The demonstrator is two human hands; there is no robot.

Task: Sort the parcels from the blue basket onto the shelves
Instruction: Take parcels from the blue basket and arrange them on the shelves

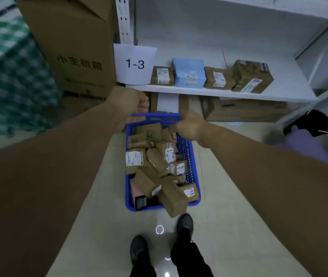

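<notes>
Basket: the blue perforated plastic basket [194, 166] sits on the pale tiled floor [229, 196], just in front of the person's dark shoes [185, 223] and below the shelving.
Parcels: brown cardboard parcels with white labels [157, 158] are heaped loosely in it to rim height. One long brown box [174, 199] juts out over the near rim, and a black carton [141, 202] stands beside it.
Left hand: the left hand [132, 105] grips the far left corner of the basket rim with its fingers curled over the edge.
Right hand: the right hand [189, 124] holds the far right corner of the rim. The fingers look curled round it, though motion blur softens them.
Shelf: the white metal shelf board [284, 76] carries a paper tag reading "1-3" [135, 63]. Three brown parcels and one light-blue packet [189, 73] stand in a row on it, with free board to the right.
Surroundings: a tall brown cardboard carton [75, 47] stands to the left, and flat cartons [243, 110] lie under the shelf.
Step, as judged: shifting the basket by its far rim, with no parcel picked up yet.
Risk: both grips are at one end, so lifting or tugging would tilt the load towards the feet. The overhanging box would probably slide out first.
Risk: the thin rim may flex under this weight, and the heap could slump as parcels are taken out.
</notes>
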